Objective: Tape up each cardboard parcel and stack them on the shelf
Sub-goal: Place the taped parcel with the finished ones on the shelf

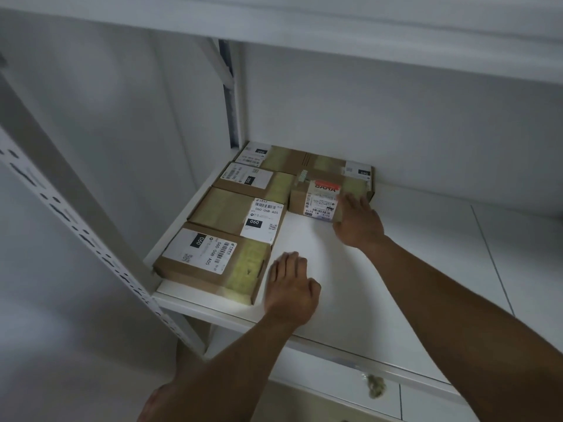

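**Fifth parcel being settled into place on the shelf**

The right hand (358, 220) lies with fingers extended against the near right corner of a small taped parcel (323, 196), pressing or nudging it rather than wrapping round it; whether the thumb hooks the box's side cannot be told. The left hand (291, 287) hovers or rests low over the shelf board at about 6 o'clock from that parcel, fingers loosely curled, holding nothing, just beside the right edge of the nearest parcel (213, 263).

That small parcel, with a red-marked label, sits toward 12 o'clock on the white shelf (380, 300), touching the parcel at the back (292, 159). A column of four flat cardboard parcels runs along the shelf's left side from 7 o'clock up to 11 o'clock: the nearest one, then the second (237, 214), the third (259, 181) and the back one. All carry white shipping labels and strips of yellowish tape across their tops.

Judging by this, taping looks done for every parcel in sight, and five are already on the shelf in a single layer. What remains appears to be squaring the small parcel against its neighbours; whether more parcels wait elsewhere cannot be seen. Much of the board, from 3 to 5 o'clock, is bare.
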The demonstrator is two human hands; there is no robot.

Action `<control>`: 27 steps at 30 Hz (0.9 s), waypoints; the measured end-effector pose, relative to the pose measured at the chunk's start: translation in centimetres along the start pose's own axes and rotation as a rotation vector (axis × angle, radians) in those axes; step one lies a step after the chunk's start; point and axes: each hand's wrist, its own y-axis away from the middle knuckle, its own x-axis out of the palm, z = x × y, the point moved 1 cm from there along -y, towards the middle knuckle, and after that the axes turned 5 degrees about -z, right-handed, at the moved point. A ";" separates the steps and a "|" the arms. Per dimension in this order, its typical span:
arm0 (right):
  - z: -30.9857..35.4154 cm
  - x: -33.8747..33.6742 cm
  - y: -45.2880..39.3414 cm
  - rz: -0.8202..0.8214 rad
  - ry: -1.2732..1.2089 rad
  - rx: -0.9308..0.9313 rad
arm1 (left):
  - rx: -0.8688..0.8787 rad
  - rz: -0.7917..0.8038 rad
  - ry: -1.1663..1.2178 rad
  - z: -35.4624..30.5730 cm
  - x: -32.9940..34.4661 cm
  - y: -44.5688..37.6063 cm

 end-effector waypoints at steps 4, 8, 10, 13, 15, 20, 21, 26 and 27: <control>0.1 0.1 -0.4 0.054 -0.064 0.032 | -0.006 -0.004 -0.001 0.0 0.1 0.0; 0.3 -0.1 -0.3 0.087 -0.111 0.064 | 0.017 -0.027 0.030 0.0 -0.2 -0.1; 0.4 -0.4 0.2 0.043 -0.076 0.032 | 0.009 -0.010 0.047 0.1 -0.2 0.0; 0.4 -1.0 1.9 -0.057 -0.098 -0.015 | 0.002 -0.001 0.054 0.0 -0.5 0.0; -0.4 -1.2 3.9 -0.085 -0.125 -0.033 | 0.007 0.056 0.016 -0.3 -0.8 -0.1; -6.5 -1.3 10.0 -0.064 -0.159 -0.009 | -0.067 0.142 -0.091 -1.7 -1.3 -0.3; -8.2 -1.4 11.2 -0.047 -0.168 0.015 | -0.089 0.171 -0.146 -2.5 -1.6 -0.9; -17.4 -3.0 17.1 -0.001 -0.205 0.114 | -0.094 0.317 -0.312 -11.3 -2.3 -3.1; -19.5 -3.5 18.3 -0.007 -0.209 0.129 | -0.054 0.294 -0.270 -14.1 -1.8 -2.8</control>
